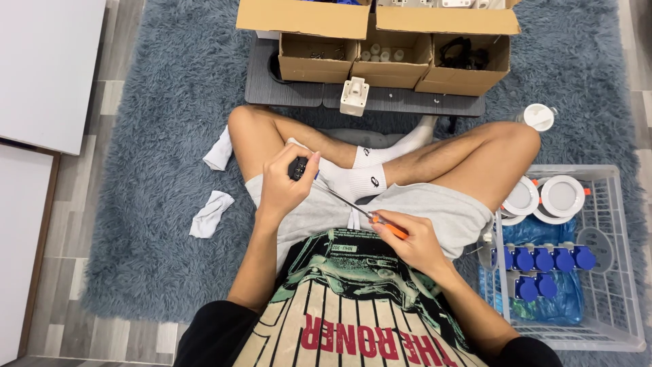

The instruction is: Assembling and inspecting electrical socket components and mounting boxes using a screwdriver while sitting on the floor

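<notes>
Left hand: the left hand (285,187), centre of the frame above the lap, is clamped around a small black part (297,168), fingers curled over it.
Right hand: the right hand (411,245), just right of centre, is closed on the orange handle of a screwdriver (370,217).
Screwdriver: its thin metal shaft slants up and left, with the tip at the black part.
Handling: the part looks small, light and rigid, likely to slip or twist under the tip; a grip by its sides seems best. The screwdriver is stiff, best held by its handle.
Boxes: open cardboard boxes (387,61) at the top centre hold small parts.
White block: a white plastic block (354,96) stands in front of them.
Basket: a white basket (611,204) at the right holds round white lamps (562,195) and blue pieces (543,259).
Rug: a shaggy blue-grey rug (156,204) lies underneath, with white cloths (210,213) at the left.
</notes>
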